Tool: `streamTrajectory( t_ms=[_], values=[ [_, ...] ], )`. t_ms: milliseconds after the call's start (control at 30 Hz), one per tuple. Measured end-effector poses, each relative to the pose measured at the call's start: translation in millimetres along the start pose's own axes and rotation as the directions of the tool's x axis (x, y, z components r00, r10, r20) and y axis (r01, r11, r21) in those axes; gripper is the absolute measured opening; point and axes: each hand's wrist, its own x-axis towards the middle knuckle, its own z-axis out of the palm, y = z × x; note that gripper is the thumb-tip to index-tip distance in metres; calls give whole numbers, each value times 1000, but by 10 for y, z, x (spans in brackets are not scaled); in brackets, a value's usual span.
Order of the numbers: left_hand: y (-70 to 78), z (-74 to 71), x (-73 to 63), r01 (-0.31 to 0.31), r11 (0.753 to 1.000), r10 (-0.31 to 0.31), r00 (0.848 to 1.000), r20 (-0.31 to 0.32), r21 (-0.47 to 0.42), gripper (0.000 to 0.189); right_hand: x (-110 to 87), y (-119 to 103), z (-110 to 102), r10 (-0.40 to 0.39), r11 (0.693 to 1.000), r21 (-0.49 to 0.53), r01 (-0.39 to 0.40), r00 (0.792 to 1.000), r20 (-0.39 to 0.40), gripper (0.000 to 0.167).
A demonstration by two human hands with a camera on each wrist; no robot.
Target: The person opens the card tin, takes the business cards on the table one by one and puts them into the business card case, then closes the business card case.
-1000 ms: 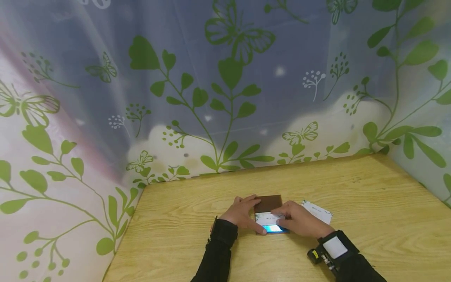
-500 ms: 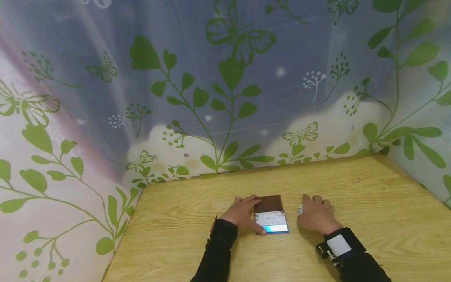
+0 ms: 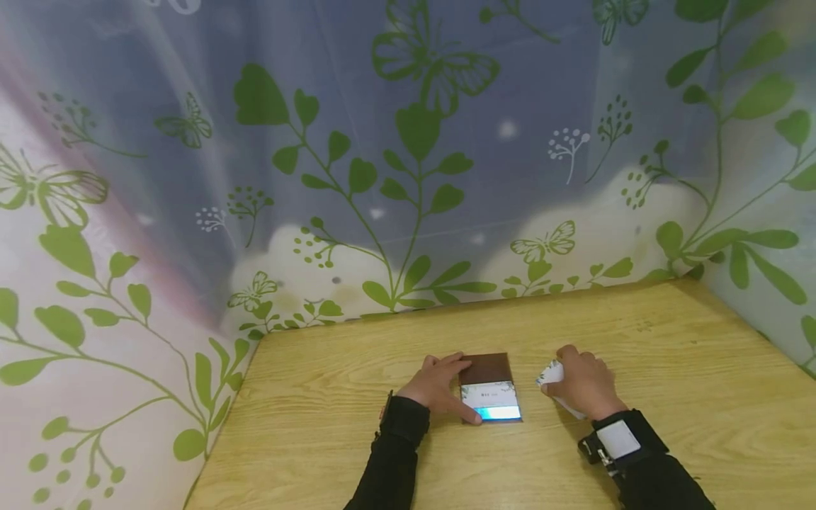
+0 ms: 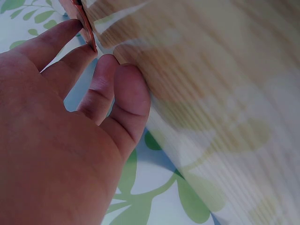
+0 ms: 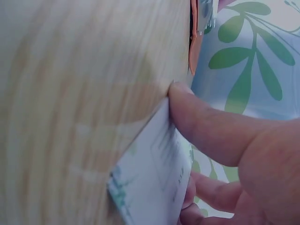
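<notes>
A brown card holder (image 3: 487, 368) lies flat on the table. Across its middle shows a white card (image 3: 489, 394) with leafy corners, and below that a shiny blue-and-white strip (image 3: 500, 413). My left hand (image 3: 435, 386) rests along the holder's left side, thumb on the near corner, fingertips at the far corner; the left wrist view shows them against its edge (image 4: 88, 28). To the right, my right hand (image 3: 586, 382) pinches a second white card (image 5: 157, 173) with green leaf print. That card stands tilted close over the table, partly covered by the hand.
The wood-grain table (image 3: 331, 418) extends on all sides of the hands. Behind and beside it hangs a curtain (image 3: 331, 212) printed with green leaves and butterflies. Each wrist wears a black strap (image 3: 627, 433).
My right hand has left the card in the holder, moved right and taken up the second white card, now turned from where it lay. The left hand and holder stay put.
</notes>
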Motion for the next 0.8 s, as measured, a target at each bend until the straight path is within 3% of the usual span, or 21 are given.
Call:
streamTrajectory(
  t_ms=[233, 533, 700, 800],
  values=[
    [3, -5, -10, -3, 1000, 3, 1000, 1, -5, 106, 15, -21, -11, -15, 998, 64, 15, 1000, -4, 51],
    [17, -7, -18, 4, 1000, -4, 1000, 0, -10, 106, 23, -44, -38, 78, 993, 89, -74, 996, -47, 41],
    [12, -3, -18, 5, 1000, -5, 1000, 0, -11, 106, 17, -47, -43, 59, 993, 107, -51, 995, -74, 26],
    [9, -6, -17, 1, 1000, -1, 1000, -2, -13, 106, 18, -56, -40, 45, 993, 110, -37, 996, -73, 32]
  ],
)
